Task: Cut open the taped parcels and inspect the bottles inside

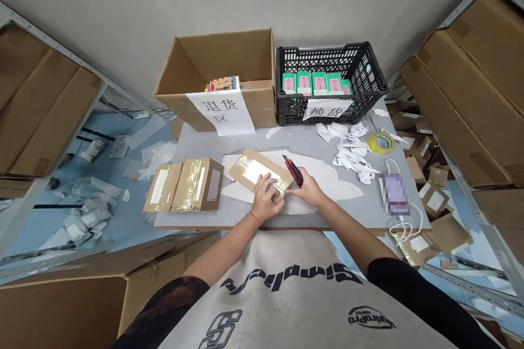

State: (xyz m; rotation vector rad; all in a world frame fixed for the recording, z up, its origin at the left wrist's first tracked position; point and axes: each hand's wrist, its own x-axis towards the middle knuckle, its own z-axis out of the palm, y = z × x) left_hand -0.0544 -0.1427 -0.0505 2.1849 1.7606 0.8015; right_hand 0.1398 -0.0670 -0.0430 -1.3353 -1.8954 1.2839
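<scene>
A small cardboard box (pixel 249 165) with a white label and clear yellowish tape lies at an angle on a pale torn sheet in the middle of the table. On its near end rests my left hand (pixel 265 199), fingers bent and closed against the taped surface, holding the box. My right hand (pixel 309 190) is at the box's right corner, closed around a red and black box cutter (pixel 293 172). The cutter points up and to the left, its blade tip clear of the box. Whether the right fingertips also press the box is hard to make out.
Two taped cardboard boxes (pixel 196 184) stand at the left. Behind are a large carton (pixel 262 106) and a black crate (pixel 364 99) holding green-pink boxes. Crumpled paper (pixel 355 155), a tape roll (pixel 381 142) and a cabled phone (pixel 395 193) lie right. Shelves flank the table.
</scene>
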